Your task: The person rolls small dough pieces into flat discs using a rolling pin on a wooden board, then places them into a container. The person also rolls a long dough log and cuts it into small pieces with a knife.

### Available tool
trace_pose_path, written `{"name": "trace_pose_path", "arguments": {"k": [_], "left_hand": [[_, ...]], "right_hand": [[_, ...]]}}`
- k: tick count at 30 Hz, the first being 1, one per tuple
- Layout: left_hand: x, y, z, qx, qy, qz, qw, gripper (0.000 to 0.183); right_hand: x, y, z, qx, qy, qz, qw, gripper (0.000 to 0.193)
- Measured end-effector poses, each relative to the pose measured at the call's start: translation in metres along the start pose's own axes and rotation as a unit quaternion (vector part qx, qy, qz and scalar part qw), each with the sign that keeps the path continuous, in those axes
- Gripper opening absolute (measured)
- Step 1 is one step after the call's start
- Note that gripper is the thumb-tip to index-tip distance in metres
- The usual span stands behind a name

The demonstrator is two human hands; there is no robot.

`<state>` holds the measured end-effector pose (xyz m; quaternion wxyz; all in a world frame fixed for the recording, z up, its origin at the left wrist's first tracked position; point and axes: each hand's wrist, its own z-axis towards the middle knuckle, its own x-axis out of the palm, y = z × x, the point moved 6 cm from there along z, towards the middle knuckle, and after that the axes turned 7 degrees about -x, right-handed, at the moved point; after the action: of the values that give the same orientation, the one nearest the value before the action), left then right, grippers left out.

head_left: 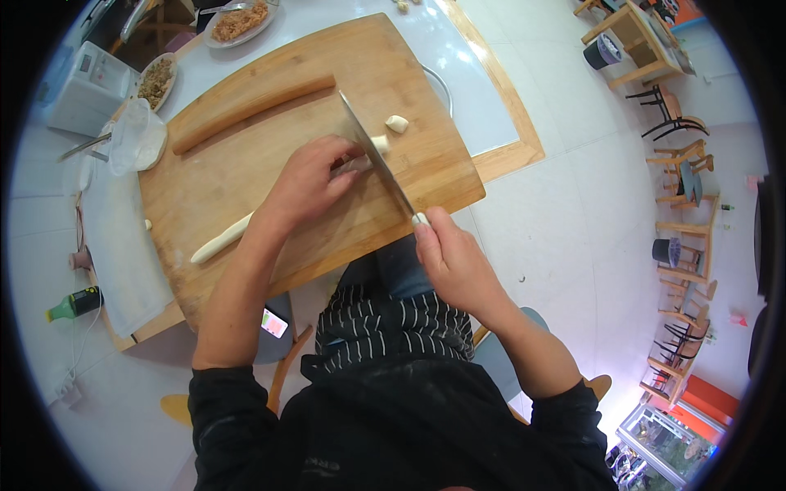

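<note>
A long pale dough rope (pixel 223 240) lies across a wooden cutting board (pixel 417 82), running under my left forearm. My left hand (pixel 315 176) is closed around its far end, fingers curled close to the blade. In my right hand (pixel 446 258), the handle of a broad kitchen knife (pixel 364 135) is gripped at the board's near right. Its blade slants up and left across the dough end. Just right of the blade sits a cut dough piece (pixel 380 143), and a second dough piece (pixel 397 123) rests farther off. Behind my left hand lies a thick wooden rolling pin (pixel 254 114).
At the far left stand a plastic tub of flour (pixel 137 139), a bowl of chopped filling (pixel 157 82) and a plate of reddish filling (pixel 237 23). A white appliance (pixel 90 82) is beside them. A green-capped bottle (pixel 75 304) is at the left edge. Chairs (pixel 692 176) line the right.
</note>
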<state>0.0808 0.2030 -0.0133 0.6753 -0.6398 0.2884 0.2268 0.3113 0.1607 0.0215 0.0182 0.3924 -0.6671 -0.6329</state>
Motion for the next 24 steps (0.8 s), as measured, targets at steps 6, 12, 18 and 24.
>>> {"name": "trace_pose_path", "arguments": {"k": [6, 12, 18, 24], "left_hand": [[-0.010, 0.013, -0.016, -0.082, 0.016, -0.062, 0.995, 0.019], [-0.007, 0.016, -0.015, -0.053, 0.000, -0.054, 0.997, 0.020], [-0.005, 0.017, -0.016, -0.043, -0.003, -0.048, 0.998, 0.021], [-0.010, 0.008, -0.016, -0.013, 0.000, -0.017, 1.000, 0.022]], "right_hand": [[-0.005, 0.002, -0.019, 0.048, 0.015, 0.055, 0.997, 0.025], [0.011, 0.011, -0.032, -0.005, 0.029, 0.039, 0.999, 0.025], [0.011, 0.014, -0.047, 0.007, 0.046, 0.008, 0.999, 0.024], [0.019, 0.016, -0.003, -0.029, 0.001, -0.031, 0.999, 0.024]]}}
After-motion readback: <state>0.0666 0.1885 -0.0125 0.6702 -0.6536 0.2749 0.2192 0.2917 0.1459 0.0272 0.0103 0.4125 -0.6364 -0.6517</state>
